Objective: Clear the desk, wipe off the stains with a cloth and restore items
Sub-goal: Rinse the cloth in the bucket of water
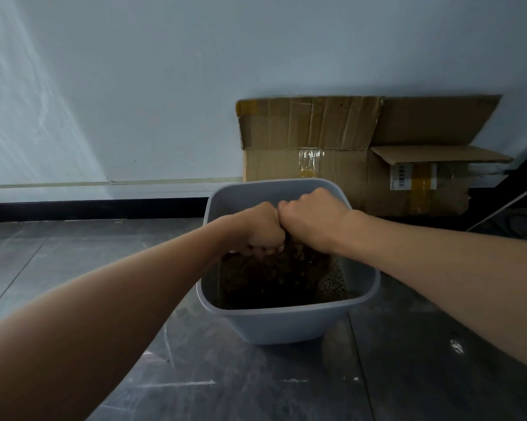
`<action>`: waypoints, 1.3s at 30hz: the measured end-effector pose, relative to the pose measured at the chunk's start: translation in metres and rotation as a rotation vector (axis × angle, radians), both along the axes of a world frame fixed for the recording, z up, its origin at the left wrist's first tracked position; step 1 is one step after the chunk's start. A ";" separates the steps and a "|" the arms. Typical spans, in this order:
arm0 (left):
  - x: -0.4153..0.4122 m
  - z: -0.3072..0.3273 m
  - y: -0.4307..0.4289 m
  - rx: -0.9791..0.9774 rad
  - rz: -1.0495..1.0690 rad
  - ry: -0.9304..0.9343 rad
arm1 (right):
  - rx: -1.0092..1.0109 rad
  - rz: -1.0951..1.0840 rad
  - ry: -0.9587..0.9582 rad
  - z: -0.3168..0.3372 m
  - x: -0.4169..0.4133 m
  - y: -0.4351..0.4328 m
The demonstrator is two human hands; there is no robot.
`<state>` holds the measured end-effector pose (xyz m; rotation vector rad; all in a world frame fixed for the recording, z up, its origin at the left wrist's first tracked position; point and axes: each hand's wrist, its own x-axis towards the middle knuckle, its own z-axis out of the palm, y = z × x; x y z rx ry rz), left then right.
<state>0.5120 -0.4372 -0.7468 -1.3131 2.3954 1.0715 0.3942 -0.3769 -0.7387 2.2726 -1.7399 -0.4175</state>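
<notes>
A grey plastic bin (286,326) stands on the dark floor near the wall. Over its opening, my left hand (260,229) and my right hand (312,220) are fisted side by side, knuckles touching. Both grip the top of a brown, stained, dotted cloth (280,275) that hangs down inside the bin. The cloth's lower part is dark against the bin's inside; a lighter dotted corner shows at the right. The desk is out of view.
Flattened and open cardboard boxes (347,153) lean on the pale wall behind the bin. A black baseboard (89,209) runs along the wall. Dark tiled floor (256,384) surrounds the bin. A dark frame (517,189) stands at the far right.
</notes>
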 end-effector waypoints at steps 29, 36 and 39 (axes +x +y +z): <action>-0.043 0.357 0.034 0.870 0.954 0.736 | 0.207 -0.880 -1.403 0.362 -0.044 0.047; -0.106 0.594 0.118 0.710 0.240 0.542 | -0.245 -1.321 -1.656 0.587 -0.085 0.173; -0.142 0.670 0.190 0.536 -0.148 0.417 | -0.606 -1.519 -1.740 0.650 -0.101 0.258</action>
